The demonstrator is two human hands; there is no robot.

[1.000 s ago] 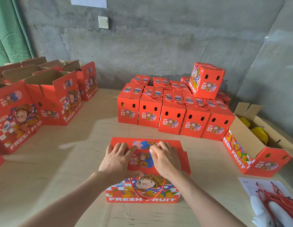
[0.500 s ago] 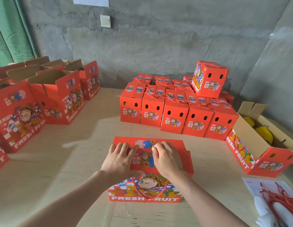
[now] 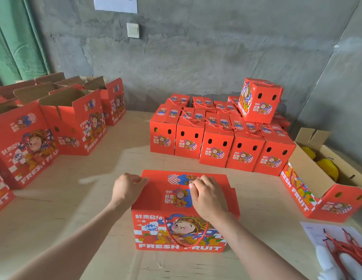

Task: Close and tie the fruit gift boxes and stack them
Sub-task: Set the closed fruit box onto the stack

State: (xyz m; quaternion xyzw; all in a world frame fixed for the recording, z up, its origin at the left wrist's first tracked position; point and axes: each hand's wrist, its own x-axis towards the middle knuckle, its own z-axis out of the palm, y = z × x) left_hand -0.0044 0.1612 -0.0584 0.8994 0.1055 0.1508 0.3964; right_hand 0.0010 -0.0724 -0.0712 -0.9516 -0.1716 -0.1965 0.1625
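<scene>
While the left hand [image 3: 128, 190] grips the upper left edge of the gift box [image 3: 147, 224], the right hand [image 3: 208, 198] presses curled fingers onto its lid [image 3: 156, 196].

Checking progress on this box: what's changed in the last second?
On top of the gift box, the left hand slid from the middle out to the left edge. The right hand stays at the centre; the box has not moved.

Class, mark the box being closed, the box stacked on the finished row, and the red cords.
Box being closed [image 3: 156, 194]: head view, top flap's bare left part.
Stacked box [image 3: 266, 107]: head view, holed end face.
Red cords [image 3: 350, 249]: head view, mid-bundle strands.
</scene>
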